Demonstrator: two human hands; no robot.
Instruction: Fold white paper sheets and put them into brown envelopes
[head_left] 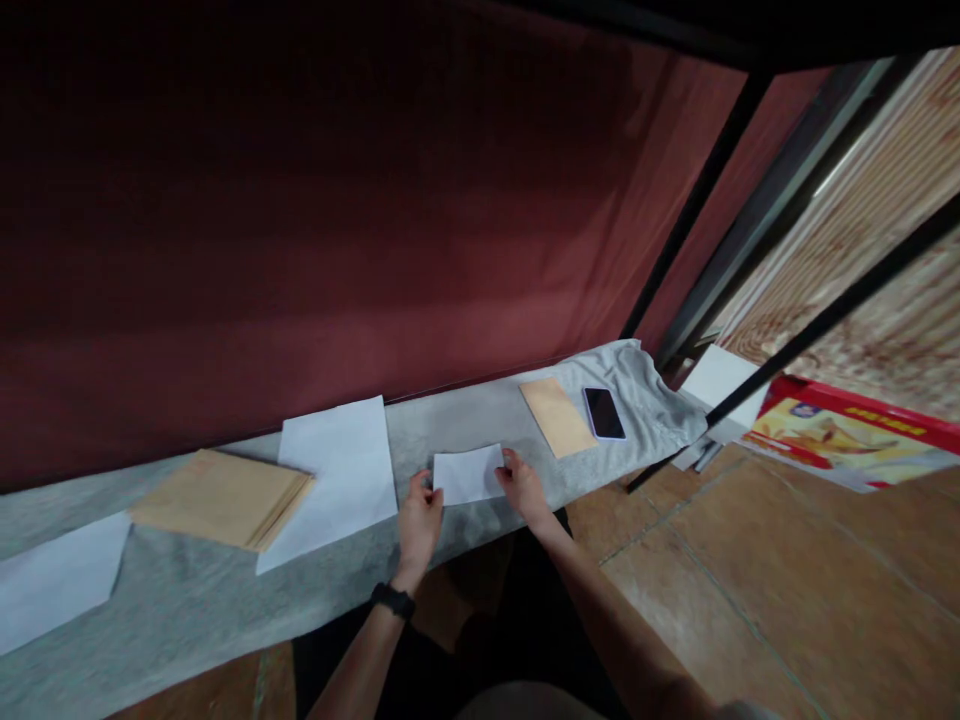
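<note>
A small white sheet of paper (468, 476), apparently folded, is held between my two hands above the grey cloth. My left hand (420, 515), with a black watch on its wrist, pinches the sheet's left edge between thumb and fingers. At the opposite edge, my right hand (520, 483) grips the paper in the same way. A single brown envelope (558, 417) lies just right of my right hand. Left of my left hand is a larger white sheet (345, 470), partly covered by a stack of brown envelopes (221, 498).
Grey cloth (187, 610) covers the long narrow surface. A phone (604, 413) rests near its right end, and more white paper (60, 580) is at far left. A dark red wall (375, 250) stands behind. Black metal bars (697, 205) and a colourful box (847, 435) are on the right.
</note>
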